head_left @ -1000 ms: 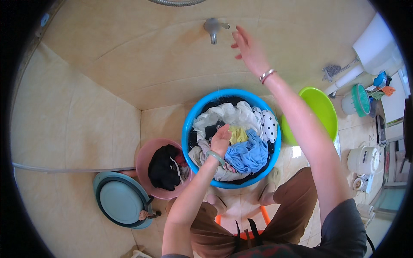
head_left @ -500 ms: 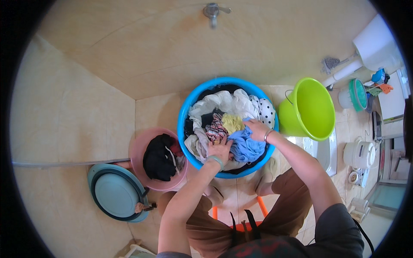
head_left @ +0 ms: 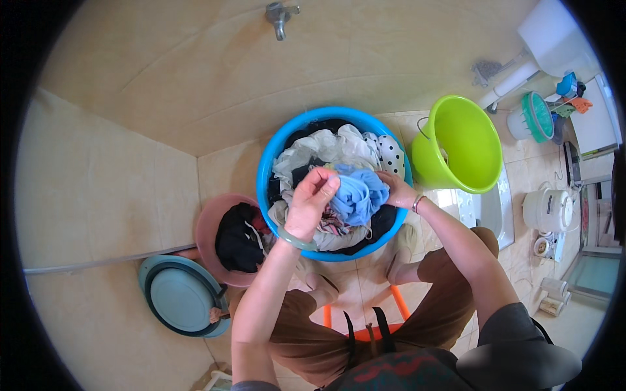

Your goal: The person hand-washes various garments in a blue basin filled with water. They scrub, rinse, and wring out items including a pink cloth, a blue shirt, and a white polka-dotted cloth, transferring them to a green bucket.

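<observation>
Between my hands a light blue cloth garment [head_left: 357, 199] is lifted above the pile in a round blue basin [head_left: 266, 195]. My left hand [head_left: 313, 202] pinches the garment's edge between thumb and fingers. On the other side my right hand [head_left: 398, 192] grips its right part, the fingertips partly hidden by the fabric. Under and around it lie white cloth [head_left: 332, 146], a white piece with black dots [head_left: 391, 155], a striped garment [head_left: 334, 225] and dark cloth [head_left: 381, 221]. Only a little of the yellow cloth shows behind the blue garment.
A pink basin [head_left: 207, 228] with black clothing [head_left: 236, 244] stands to the left, beside a folded grey-blue basin [head_left: 179, 296] against the wall. To the right is a lime green bucket [head_left: 466, 153]. A tap [head_left: 279, 23] juts from the wall ahead. An orange stool [head_left: 399, 303] is beneath me.
Both hands have raised the blue garment off the pile. My left hand has gone from pressing on the clothes to pinching the garment's edge. The view has shifted slightly.
</observation>
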The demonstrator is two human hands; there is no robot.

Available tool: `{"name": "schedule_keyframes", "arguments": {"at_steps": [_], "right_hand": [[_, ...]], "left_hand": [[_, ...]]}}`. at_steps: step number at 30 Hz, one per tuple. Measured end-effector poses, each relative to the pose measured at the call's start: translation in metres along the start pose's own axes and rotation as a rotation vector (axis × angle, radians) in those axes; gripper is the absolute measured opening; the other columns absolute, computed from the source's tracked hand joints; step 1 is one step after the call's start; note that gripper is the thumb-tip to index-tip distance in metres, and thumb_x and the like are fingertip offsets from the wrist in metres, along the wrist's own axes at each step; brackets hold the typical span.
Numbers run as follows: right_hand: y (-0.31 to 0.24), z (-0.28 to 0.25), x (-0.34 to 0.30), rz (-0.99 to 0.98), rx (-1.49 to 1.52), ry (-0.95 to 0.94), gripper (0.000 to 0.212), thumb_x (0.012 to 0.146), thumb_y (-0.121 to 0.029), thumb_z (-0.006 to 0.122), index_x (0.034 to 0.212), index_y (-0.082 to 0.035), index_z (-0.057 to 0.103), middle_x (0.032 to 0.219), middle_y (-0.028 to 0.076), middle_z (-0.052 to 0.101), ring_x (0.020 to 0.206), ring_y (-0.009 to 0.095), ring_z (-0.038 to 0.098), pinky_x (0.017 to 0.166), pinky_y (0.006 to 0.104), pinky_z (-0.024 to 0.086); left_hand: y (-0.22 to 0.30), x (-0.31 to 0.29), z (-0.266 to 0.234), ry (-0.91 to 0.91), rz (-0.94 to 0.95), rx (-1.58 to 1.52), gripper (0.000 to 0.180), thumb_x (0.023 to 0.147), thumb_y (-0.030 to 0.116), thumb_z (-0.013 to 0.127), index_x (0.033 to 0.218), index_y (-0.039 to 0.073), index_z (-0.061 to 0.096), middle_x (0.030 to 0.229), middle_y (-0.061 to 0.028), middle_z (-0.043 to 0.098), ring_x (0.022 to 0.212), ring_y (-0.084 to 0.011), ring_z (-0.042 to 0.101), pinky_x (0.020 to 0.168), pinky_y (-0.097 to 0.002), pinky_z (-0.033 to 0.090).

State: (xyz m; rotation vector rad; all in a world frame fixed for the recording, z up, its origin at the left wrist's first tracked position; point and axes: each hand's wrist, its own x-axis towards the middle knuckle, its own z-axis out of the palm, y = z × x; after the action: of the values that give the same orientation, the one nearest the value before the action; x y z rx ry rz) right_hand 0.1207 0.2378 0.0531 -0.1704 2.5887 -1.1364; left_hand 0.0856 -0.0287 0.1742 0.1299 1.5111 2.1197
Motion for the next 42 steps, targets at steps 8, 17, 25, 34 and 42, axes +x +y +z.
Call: {"name": "schedule_keyframes", "arguments": {"at_steps": [8, 17, 25, 34, 42], "right_hand": [[-0.072, -0.001, 0.028, 0.256, 1.884, -0.127, 0.058, 0.088, -0.036, 0.067, 0.135, -0.01, 0.049, 0.138, 0.013, 0.047, 0.128, 0.024, 0.043, 0.106, 0.0382, 0.037], [-0.04, -0.026, 0.081, 0.166, 0.878, 0.41, 0.033, 0.079, -0.026, 0.078, 0.104, -0.009, 0.065, 0.085, 0.002, 0.063, 0.075, 0.013, 0.06, 0.075, 0.0249, 0.048], [0.002, 0.017, 0.124, -0.157, -0.231, 0.39, 0.057, 0.076, -0.042, 0.073, 0.127, -0.023, 0.057, 0.136, 0.009, 0.047, 0.119, 0.033, 0.049, 0.096, 0.0444, 0.043], [-0.002, 0.082, 0.174, -0.017, -0.563, -0.16, 0.055, 0.086, -0.049, 0.058, 0.136, -0.026, 0.048, 0.14, 0.01, 0.043, 0.118, 0.033, 0.051, 0.095, 0.051, 0.042], [0.054, 0.133, 0.21, 0.243, -0.59, -0.306, 0.041, 0.089, -0.042, 0.051, 0.117, -0.014, 0.062, 0.115, 0.016, 0.065, 0.107, 0.03, 0.063, 0.086, 0.0479, 0.05]], "left_hand": [[0.065, 0.03, 0.019, 0.078, 0.186, -0.356, 0.015, 0.098, 0.018, 0.055, 0.109, 0.009, 0.057, 0.098, 0.0007, 0.061, 0.09, -0.0099, 0.057, 0.084, -0.0261, 0.047], [-0.002, 0.041, -0.115, 0.617, 0.189, 0.137, 0.022, 0.099, 0.019, 0.05, 0.118, 0.008, 0.048, 0.112, -0.0091, 0.06, 0.099, -0.0206, 0.062, 0.077, -0.0344, 0.057], [-0.117, 0.088, -0.142, 0.527, 0.158, 0.545, 0.031, 0.096, 0.033, 0.054, 0.116, 0.009, 0.057, 0.126, -0.0157, 0.056, 0.116, -0.0261, 0.053, 0.101, -0.0332, 0.038], [-0.186, 0.126, -0.129, 0.11, -0.274, 1.416, 0.064, 0.095, 0.04, 0.043, 0.152, 0.027, 0.017, 0.158, -0.0137, 0.013, 0.144, -0.0419, 0.009, 0.114, -0.0547, 0.014], [-0.232, 0.144, -0.145, 0.088, -0.135, 1.487, 0.056, 0.091, 0.034, 0.05, 0.143, 0.02, 0.036, 0.143, -0.0214, 0.037, 0.132, -0.0456, 0.031, 0.11, -0.0531, 0.025]]}}
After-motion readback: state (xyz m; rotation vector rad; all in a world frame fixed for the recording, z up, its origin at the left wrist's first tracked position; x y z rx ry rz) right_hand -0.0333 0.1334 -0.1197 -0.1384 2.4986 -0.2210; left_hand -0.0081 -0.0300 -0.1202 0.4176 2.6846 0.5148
